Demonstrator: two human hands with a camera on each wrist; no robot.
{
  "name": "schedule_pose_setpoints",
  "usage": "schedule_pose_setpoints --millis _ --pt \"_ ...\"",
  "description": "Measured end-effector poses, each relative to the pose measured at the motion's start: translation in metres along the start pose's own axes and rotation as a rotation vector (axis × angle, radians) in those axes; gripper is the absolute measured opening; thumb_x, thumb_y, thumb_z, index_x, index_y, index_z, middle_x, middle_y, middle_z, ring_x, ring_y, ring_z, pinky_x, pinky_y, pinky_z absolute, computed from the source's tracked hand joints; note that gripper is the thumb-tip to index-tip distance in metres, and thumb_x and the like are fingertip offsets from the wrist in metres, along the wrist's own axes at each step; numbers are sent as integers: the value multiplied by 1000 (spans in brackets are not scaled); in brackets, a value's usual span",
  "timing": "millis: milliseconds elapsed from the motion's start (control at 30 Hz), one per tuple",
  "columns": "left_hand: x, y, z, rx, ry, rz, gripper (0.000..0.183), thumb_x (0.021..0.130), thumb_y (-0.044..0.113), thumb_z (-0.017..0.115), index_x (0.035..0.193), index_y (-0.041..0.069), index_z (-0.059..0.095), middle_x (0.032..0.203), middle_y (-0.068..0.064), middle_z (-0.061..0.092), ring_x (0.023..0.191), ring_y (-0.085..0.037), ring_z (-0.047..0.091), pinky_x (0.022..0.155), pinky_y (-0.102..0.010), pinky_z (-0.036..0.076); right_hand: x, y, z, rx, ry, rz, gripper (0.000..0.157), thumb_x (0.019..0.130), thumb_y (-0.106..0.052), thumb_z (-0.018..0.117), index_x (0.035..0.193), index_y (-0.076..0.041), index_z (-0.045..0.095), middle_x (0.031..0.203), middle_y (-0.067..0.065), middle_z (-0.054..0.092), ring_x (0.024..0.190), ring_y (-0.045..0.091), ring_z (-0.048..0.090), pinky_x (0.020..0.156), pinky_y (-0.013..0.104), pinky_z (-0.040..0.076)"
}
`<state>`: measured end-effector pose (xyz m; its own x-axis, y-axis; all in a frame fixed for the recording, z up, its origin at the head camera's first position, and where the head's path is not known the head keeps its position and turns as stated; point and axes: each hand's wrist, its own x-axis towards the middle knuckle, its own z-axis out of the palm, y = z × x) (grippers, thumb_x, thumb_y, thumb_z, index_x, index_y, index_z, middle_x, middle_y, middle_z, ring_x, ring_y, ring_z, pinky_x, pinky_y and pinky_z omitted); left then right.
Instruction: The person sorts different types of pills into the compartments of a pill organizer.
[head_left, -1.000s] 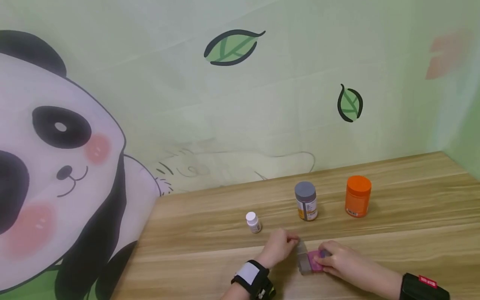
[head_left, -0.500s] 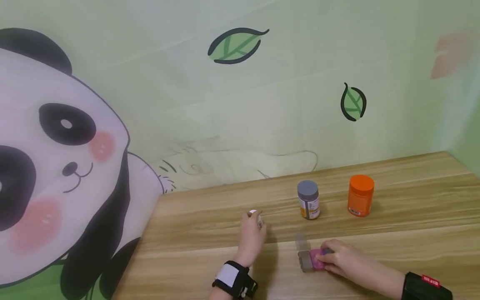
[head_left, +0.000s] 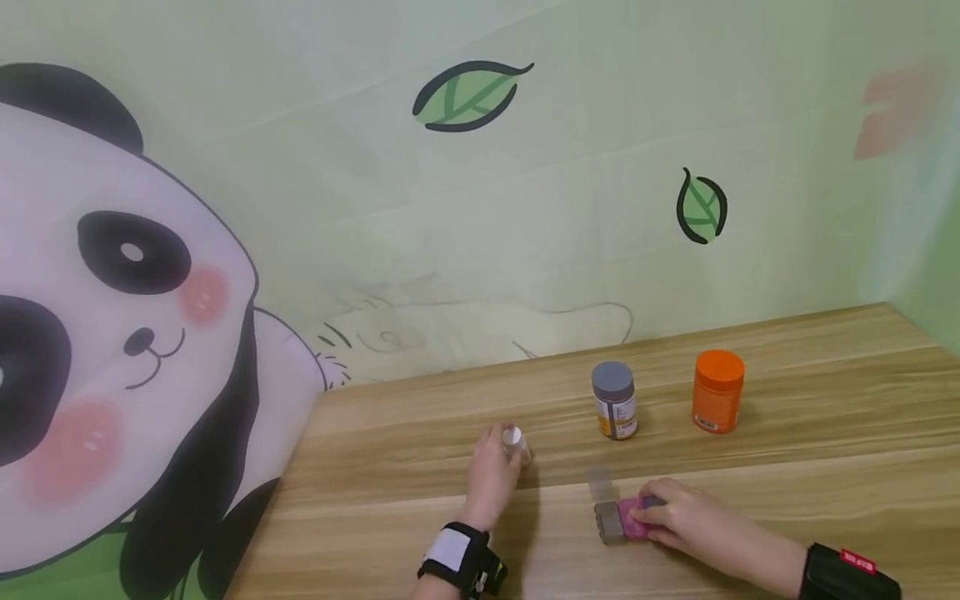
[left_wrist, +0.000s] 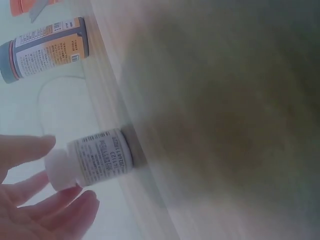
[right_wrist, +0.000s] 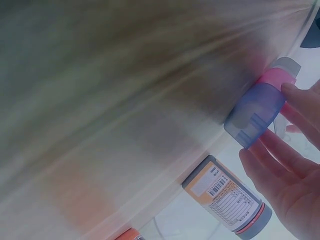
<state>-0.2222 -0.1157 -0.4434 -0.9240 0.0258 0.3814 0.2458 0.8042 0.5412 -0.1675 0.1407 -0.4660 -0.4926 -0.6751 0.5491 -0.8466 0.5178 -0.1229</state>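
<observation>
I'm holding the white bottle [left_wrist: 102, 157] by its cap [left_wrist: 60, 167] with my left fingers [left_wrist: 80, 211], far left on the counter [head_left: 375, 467]; the cap's still sitting on. My right fingers [right_wrist: 261, 171] are pinching the little box [right_wrist: 257, 112], nearer; its lid [head_left: 600, 483] is looking open.

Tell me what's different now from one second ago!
The left hand left the flap of the colourful box and moved left to the white bottle. Its fingers are now around the bottle's cap. The bottle seems to have shifted slightly right. The right hand still holds the box; the grey-capped bottle and orange jar stayed put.
</observation>
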Motion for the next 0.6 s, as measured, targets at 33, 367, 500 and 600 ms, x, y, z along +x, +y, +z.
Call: schedule_pose_setpoints --millis 33,367,500,600 --pt "-1 0 -1 -14 -11 -1 31 69 -3 67 97 -2 55 92 -16 58 82 -29 56 69 -39 46 0 0 -1 0 -4 4 20 65 -13 73 84 -10 70 87 8 56 75 19 57 61 25 50" --pt "-5 -3 3 -88 -79 -3 47 62 -6 71 98 4 42 75 -12 58 67 -22 52 57 -30 42 0 0 0 14 -2 1 21 64 -13 73 84 -10 70 87 7 55 75 18 56 61 25 50" --pt "-5 -1 4 -101 -80 20 51 60 -4 72 101 2 41 77 -12 59 68 -22 54 59 -30 44 -1 1 1 8 9 -6 21 63 -13 74 84 -10 70 87 8 55 75 18 56 61 25 50" --pt "-5 4 0 -173 -89 20 53 61 -3 70 105 0 41 84 -14 61 72 -21 56 62 -28 45 -1 1 0 2 10 -8 22 62 -13 74 84 -10 70 87 8 55 75 19 56 61 25 50"
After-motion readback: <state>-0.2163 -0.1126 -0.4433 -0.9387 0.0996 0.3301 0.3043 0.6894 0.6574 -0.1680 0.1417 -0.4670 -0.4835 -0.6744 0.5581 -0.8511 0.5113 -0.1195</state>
